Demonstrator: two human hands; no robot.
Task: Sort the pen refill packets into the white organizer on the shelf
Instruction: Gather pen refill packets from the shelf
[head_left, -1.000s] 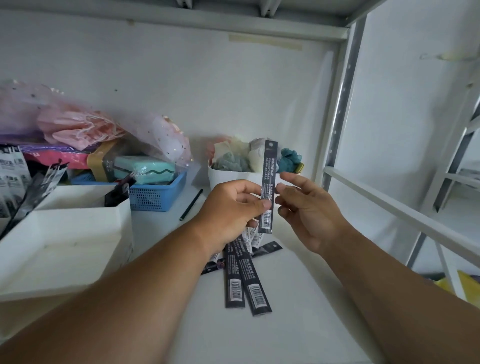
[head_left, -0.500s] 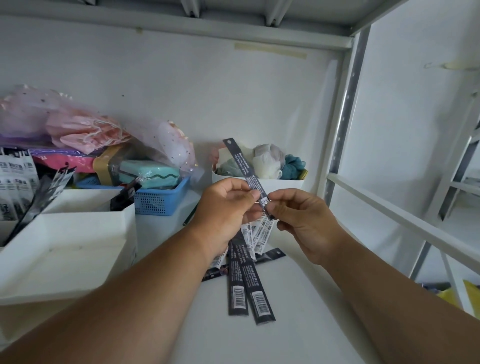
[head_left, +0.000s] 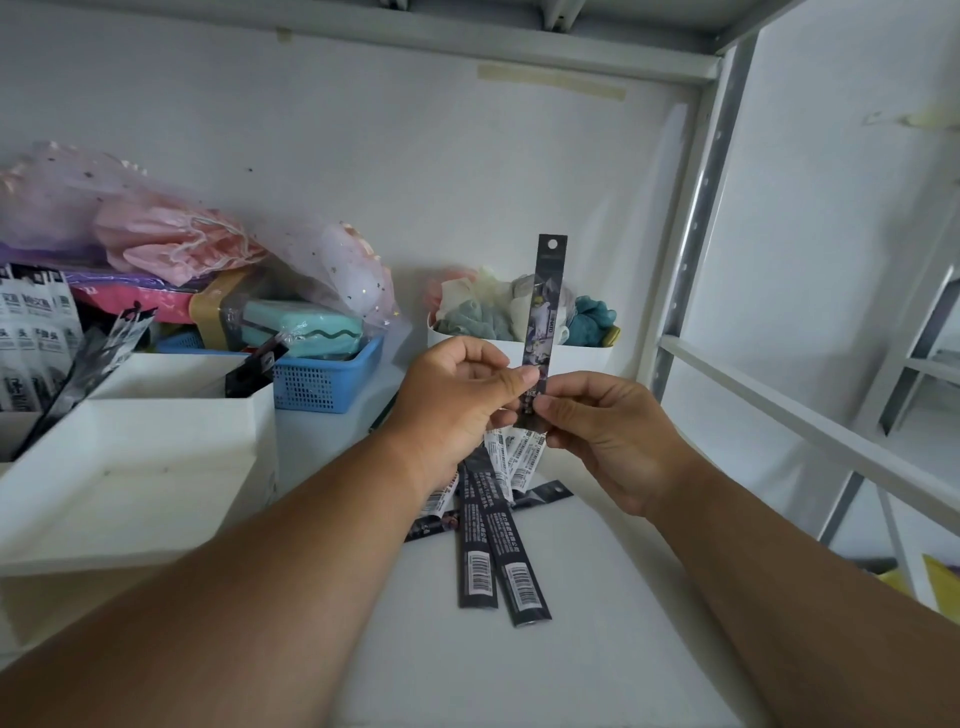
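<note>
I see both hands, left hand (head_left: 457, 384) and right hand (head_left: 608, 431), pinching one upright refill packet (head_left: 544, 312); two barcoded packets (head_left: 498, 561) lie below on bare shelf (head_left: 571, 649); white organizer (head_left: 156, 467) sits left.

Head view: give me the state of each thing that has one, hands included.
Left hand: grip pinching the raised packet, more packets hanging below it.
Right hand: pinching the same packet's lower end.
Raised packet: upright, held in the air.
Loose packets: lying flat, overlapping, on the shelf.
White organizer: front compartment empty, back ones hold packets.
Blue basket: filled.
</note>
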